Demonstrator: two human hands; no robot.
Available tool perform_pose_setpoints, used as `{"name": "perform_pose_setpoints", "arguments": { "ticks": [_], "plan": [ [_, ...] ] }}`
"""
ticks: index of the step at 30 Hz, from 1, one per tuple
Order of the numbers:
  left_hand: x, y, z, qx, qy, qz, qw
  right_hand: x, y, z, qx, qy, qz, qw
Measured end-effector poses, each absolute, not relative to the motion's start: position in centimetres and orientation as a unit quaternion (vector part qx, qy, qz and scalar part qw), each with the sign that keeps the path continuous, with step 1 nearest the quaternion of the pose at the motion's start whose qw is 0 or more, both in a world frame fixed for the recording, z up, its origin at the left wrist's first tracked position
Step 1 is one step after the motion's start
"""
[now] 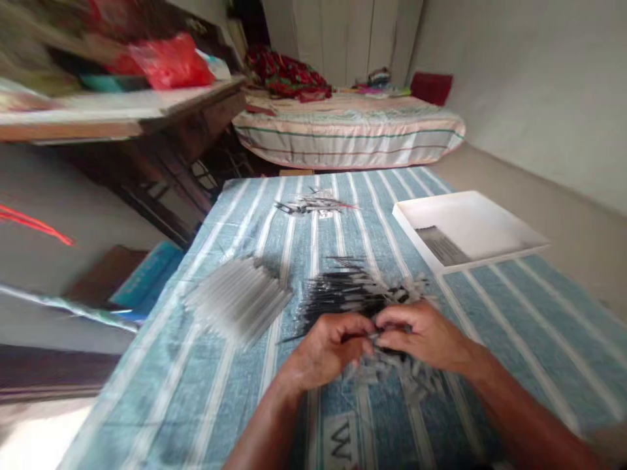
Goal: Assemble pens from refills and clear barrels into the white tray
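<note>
My left hand (pixel 330 346) and my right hand (pixel 424 333) meet over the near middle of the table, fingertips pinched close together. Whatever lies between the fingers is too small and blurred to name. Just beyond them spreads a pile of thin black sticks (pixel 337 294), with small grey-white pieces (pixel 416 382) around and under my right hand. To the left lies a bundle of pale grey tubes (pixel 240 297), side by side. A white shallow tray (pixel 482 225) at the right holds a row of dark grey sticks (pixel 442 246) in its near left corner.
A blue striped cloth (pixel 196 391) covers the table. Loose thin parts (pixel 313 204) lie near its far edge. A side table (pixel 112 124) with a red plastic bag (pixel 171 62) stands at the left. Beyond is a bed (pixel 343 137); a wall (pixel 539 85) rises at the right.
</note>
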State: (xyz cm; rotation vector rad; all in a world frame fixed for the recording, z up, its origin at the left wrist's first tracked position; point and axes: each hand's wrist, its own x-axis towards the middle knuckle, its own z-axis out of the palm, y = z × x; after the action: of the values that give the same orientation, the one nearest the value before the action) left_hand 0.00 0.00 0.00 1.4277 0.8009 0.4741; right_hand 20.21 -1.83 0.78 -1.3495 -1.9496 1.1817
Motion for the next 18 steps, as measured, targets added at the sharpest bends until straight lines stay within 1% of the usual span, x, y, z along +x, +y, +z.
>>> {"name": "perform_pose_setpoints", "arguments": {
  "ticks": [6, 12, 16, 18],
  "plan": [
    [0.38, -0.08, 0.11, 0.618, 0.358, 0.219, 0.665, 20.1, -1.83, 0.43, -0.48, -0.751, 0.384, 0.239],
    [0.5, -0.18, 0.26, 0.578, 0.36, 0.241, 0.692, 20.16, -1.98, 0.4, -0.495, -0.735, 0.39, 0.251],
    [0.46, -0.22, 0.24, 0.575, 0.364, 0.234, 0.694, 20.14, -2.01, 0.27, -0.491, -0.744, 0.392, 0.225],
    [0.45, -0.25, 0.22, 0.576, 0.362, 0.236, 0.694, 20.1, -2.03, 0.25, -0.5, -0.737, 0.393, 0.229]
  ]
}}
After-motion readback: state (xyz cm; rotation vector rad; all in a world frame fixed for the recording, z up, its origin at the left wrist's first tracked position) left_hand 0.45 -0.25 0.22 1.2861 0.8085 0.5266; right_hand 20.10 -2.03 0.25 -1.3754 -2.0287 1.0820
